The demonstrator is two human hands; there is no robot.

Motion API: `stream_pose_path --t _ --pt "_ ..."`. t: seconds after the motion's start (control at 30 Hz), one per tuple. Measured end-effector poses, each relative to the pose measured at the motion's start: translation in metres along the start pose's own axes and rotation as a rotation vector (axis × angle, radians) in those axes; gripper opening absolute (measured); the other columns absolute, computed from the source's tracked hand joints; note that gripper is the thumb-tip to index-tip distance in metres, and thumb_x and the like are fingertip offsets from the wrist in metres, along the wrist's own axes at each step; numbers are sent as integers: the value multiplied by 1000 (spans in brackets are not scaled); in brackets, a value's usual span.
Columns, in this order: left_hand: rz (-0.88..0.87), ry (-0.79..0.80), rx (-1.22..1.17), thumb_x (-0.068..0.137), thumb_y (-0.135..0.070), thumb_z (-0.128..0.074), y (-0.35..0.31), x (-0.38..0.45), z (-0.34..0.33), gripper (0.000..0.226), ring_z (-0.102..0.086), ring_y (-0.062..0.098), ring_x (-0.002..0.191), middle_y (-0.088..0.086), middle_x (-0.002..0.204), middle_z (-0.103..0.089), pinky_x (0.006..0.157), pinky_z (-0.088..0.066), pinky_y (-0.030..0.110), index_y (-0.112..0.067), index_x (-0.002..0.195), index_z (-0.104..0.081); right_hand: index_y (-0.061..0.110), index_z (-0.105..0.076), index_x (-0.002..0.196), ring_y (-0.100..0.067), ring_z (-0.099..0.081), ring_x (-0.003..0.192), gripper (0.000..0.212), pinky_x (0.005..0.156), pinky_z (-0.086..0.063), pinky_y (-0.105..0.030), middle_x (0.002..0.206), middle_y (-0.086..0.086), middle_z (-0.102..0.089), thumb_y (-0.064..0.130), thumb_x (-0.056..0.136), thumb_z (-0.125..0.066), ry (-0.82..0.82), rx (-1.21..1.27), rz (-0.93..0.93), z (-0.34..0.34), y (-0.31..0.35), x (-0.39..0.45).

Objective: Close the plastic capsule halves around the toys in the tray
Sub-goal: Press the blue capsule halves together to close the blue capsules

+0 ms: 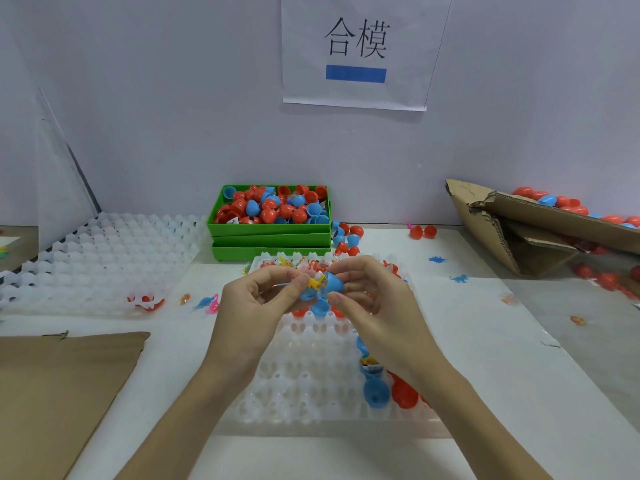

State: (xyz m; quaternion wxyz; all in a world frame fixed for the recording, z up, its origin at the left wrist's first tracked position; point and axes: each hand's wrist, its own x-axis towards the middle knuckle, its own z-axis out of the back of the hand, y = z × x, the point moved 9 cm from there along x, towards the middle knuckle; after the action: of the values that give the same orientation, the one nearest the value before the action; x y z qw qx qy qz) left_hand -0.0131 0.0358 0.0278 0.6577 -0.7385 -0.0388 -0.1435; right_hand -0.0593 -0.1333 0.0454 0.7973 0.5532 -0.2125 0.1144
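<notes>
Pinching a blue capsule [327, 284] above the tray [311, 386], both hands' fingers [301, 284] grip it, cardboard [62, 386] lying well left.

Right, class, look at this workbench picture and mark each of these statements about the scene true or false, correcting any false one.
1. Both hands hold a blue capsule above the white tray. True.
2. A yellow toy sticks out at the capsule's opening. True.
3. The green bin at the back holds only blue capsule halves. False: it holds red and blue ones mixed.
4. The left hand lies flat on the table. False: it is raised, its fingers on the capsule, facing the right hand.
5. A torn cardboard box lies at the right with capsules by it. True.
</notes>
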Motion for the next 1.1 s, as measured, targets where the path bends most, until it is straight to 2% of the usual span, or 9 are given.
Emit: stream_pose_path --t 0.13,0.3,0.37,0.5,0.6,0.67,0.8,0.93,1.1 --pt "-4 -20 -8 80 -29 -77 0 -1 1 26 -79 23 89 5 97 -80 70 -60 20 -9 97 -79 19 -65 118 -4 -69 103 30 82 -57 -17 109 14 -69 7 92 -74 27 -9 5 -2 0 -1" --pt "-137 6 240 85 -16 -82 -9 -4 -3 5 -77 17 88 -7 93 -79 78 -63 26 -18 90 -81 28 -64 116 -4 -69 105 32 88 -58 -21 109 19 -70 9 91 -74 34 -28 16 -6 3 -2" --pt "-175 3 288 86 -17 -81 -12 -5 -3 8 -76 16 90 -9 94 -78 80 -63 26 -19 94 -79 29 -64 115 -4 -69 104 33 89 -58 -21 109 19 -70 10 91 -74 28 -27 10 -5 2 -2" --pt "-221 45 307 87 -23 -79 -17 -7 -7 20 -75 14 95 -13 102 -76 70 -62 21 -29 106 -78 23 -65 117 -4 -70 103 32 89 -58 -22 110 14 -72 9 91 -75 15 -7 6 -3 2 -2" --pt "-274 60 400 88 -19 -80 -20 -7 -6 18 -75 10 94 -16 102 -76 72 -62 21 -28 104 -80 21 -66 118 -5 -70 103 31 90 -59 -23 111 11 -72 9 91 -75 22 -10 3 -4 1 -2" --pt "-313 74 452 89 -17 -79 -23 -8 -7 18 -73 8 100 -17 104 -76 75 -61 20 -26 103 -81 18 -66 119 -6 -70 103 31 90 -59 -24 111 9 -72 9 90 -75 25 4 -4 -3 0 -2" --pt "-339 130 433 90 -13 -77 -25 -8 -12 17 -70 12 107 -12 106 -74 80 -58 18 -19 106 -79 16 -66 119 -8 -71 102 30 90 -60 -27 110 8 -73 9 90 -75 23 24 1 -2 0 -1" --pt "-303 181 342 85 -23 -79 -27 -10 -17 33 -70 8 109 -17 111 -73 84 -58 17 -23 117 -70 14 -67 119 -10 -72 103 29 90 -60 -30 109 8 -74 10 92 -74 15 34 15 4 2 1" --pt "-324 125 355 83 -27 -77 -31 -12 -13 41 -75 8 98 -14 113 -75 84 -58 17 -25 123 -72 17 -70 120 -13 -72 104 29 90 -61 -31 111 9 -74 9 92 -73 43 32 37 5 5 1"
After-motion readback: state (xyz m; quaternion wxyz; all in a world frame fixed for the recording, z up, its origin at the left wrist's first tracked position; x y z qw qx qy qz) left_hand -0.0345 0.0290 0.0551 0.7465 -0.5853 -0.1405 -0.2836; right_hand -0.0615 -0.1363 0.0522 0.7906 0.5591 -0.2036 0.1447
